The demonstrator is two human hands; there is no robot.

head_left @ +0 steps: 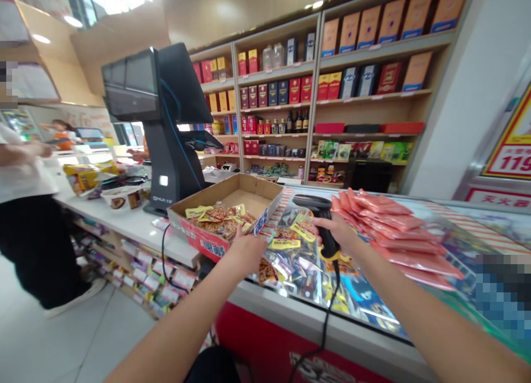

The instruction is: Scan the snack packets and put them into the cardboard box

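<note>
My right hand is wrapped round the grip of a black barcode scanner, its head pointing left and its cable hanging down over the counter's front. My left hand is closed on the near right corner of an open cardboard box; part of its fingers is hidden. Inside the box lie several clear snack packets with yellow labels, gathered toward the left. More yellow-labelled packets lie on the glass counter between the box and the scanner.
A stack of pink packets lies right of the scanner. A black checkout terminal stands behind the box, with bags and bowls further left. Shelves of boxed goods line the back wall. Someone in dark trousers stands at left.
</note>
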